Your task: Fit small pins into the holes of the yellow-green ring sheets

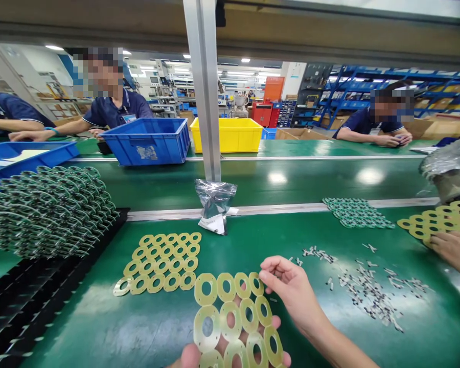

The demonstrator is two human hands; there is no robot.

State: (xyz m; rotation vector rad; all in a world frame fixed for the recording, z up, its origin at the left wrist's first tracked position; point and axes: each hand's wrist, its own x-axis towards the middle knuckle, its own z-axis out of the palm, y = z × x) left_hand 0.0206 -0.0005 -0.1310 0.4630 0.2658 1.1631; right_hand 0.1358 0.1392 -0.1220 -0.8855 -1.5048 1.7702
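My left hand (189, 357) at the bottom edge is closed on a yellow panel of joined rings (230, 317); its thumb is on top and its fingers show beneath the panel. My right hand (295, 294) is curled in a pinch at the panel's top right ring, and whatever it pinches is too small to make out. A second yellow ring panel (164, 263) lies flat on the green mat to the left. Several small grey metal parts (368, 291) are scattered on the mat to the right of my right hand.
A silver foil bag (214, 204) stands by the metal post (205, 92). Stacked green boards (49, 209) sit on black trays (23, 306) at left. A green ring panel (356, 212), more yellow rings (440, 220) and another person's hand (454, 250) lie at right. Blue (149, 140) and yellow (228, 135) crates and seated people are beyond.
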